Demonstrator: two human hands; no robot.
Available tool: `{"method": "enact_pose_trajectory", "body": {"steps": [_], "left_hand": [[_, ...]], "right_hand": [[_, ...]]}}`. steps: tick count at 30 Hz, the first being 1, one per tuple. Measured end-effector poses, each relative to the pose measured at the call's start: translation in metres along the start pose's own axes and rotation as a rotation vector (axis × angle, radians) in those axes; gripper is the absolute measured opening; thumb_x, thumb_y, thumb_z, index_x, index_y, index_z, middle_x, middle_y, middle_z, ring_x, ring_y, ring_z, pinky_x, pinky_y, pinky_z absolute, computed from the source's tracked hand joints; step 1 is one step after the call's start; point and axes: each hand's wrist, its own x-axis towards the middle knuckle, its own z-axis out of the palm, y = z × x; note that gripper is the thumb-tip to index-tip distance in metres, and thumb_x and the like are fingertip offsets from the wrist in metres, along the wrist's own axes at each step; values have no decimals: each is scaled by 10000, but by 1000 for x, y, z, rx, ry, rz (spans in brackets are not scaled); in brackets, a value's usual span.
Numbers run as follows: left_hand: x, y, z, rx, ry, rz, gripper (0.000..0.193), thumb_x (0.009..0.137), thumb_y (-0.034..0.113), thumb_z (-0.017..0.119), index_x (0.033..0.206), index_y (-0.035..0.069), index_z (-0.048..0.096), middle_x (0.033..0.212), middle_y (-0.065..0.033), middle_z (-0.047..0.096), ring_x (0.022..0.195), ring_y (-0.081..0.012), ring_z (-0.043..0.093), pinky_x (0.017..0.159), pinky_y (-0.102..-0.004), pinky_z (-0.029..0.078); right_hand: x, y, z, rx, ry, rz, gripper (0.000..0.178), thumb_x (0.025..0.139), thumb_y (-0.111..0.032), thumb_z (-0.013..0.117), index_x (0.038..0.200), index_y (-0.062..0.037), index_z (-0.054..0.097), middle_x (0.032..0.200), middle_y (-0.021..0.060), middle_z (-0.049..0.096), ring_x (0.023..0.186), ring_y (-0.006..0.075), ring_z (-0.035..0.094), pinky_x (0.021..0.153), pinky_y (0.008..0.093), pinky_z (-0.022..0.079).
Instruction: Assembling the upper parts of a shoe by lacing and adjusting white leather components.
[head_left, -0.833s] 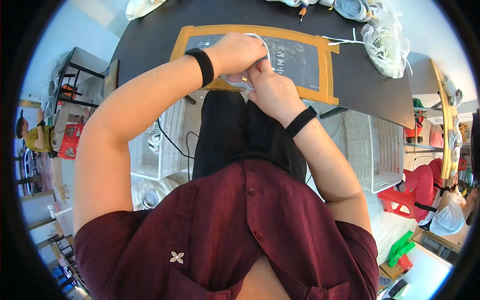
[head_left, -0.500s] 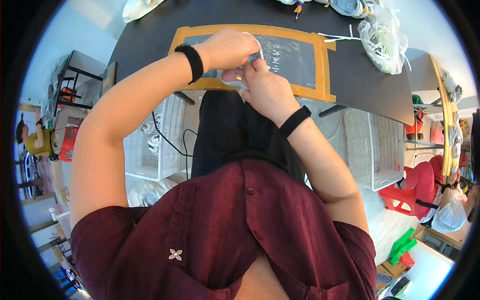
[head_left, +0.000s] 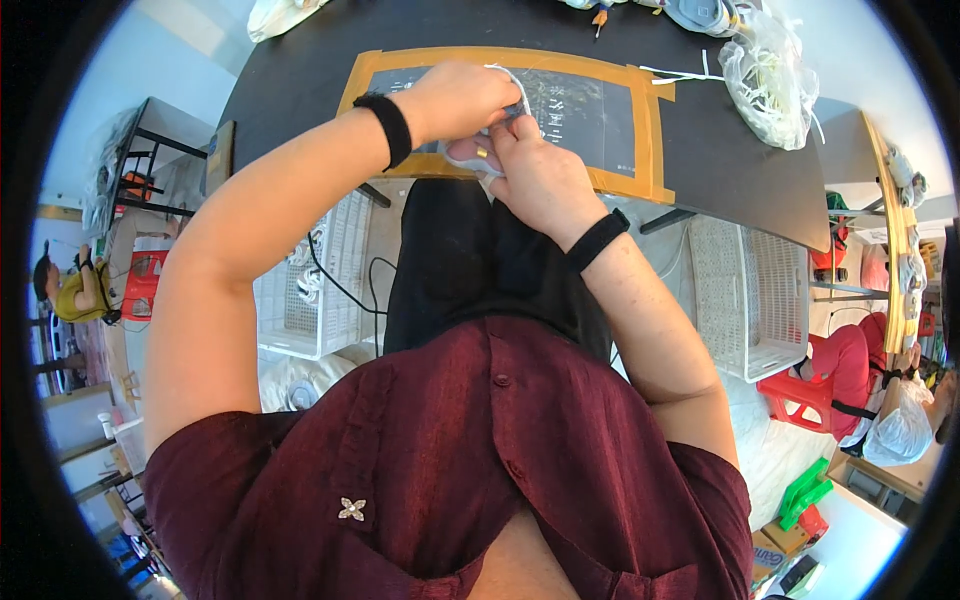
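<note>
My left hand point(head_left: 462, 100) is bent over a small, soft, whitish thing point(head_left: 465, 165), its fingers closed on the upper part. A white cord-like edge curves up beside those fingers. From the other side my right hand point(head_left: 548, 183) pinches the same thing with thumb and fingers. Between the hands a small gold spot shows, perhaps a ring; what the whitish thing is exactly stays hidden by my fingers. Both hands are above the near edge of a dark printed sheet point(head_left: 600, 110), bordered with brown tape point(head_left: 648, 135) on the dark table point(head_left: 720, 190).
At the table's right lie thin white strips point(head_left: 690, 76) and a clear bag point(head_left: 765, 90) full of strips. White plastic crates stand below, left point(head_left: 335, 315) and right point(head_left: 745, 310). A black cable point(head_left: 345, 300) hangs at left. Other people sit at far left and far right.
Both hands keep their hold on the whitish thing and have shifted very slightly to the right. The fingers' grip looks nearly the same.
</note>
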Motion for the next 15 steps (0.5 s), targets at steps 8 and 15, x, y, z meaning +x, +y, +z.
{"method": "enact_pose_trajectory", "body": {"steps": [8, 15], "left_hand": [[-29, -9, 10, -167, 106, -22, 91, 832, 120, 582, 882, 50, 613, 959, -95, 607, 918, -322, 612, 759, -440, 499], [-24, -7, 22, -155, 265, -4, 164, 824, 106, 596, 976, 48, 617, 994, -117, 597, 898, -346, 599, 747, -421, 489]], "right_hand": [[1, 4, 2, 31, -2, -21, 384, 822, -228, 658, 1136, -27, 562, 1098, 156, 541, 874, 334, 657, 744, 438, 553], [2, -1, -2, 9, -51, 33, 406, 817, -235, 639, 1174, -61, 557, 1119, 137, 536, 896, 339, 646, 761, 452, 543]]}}
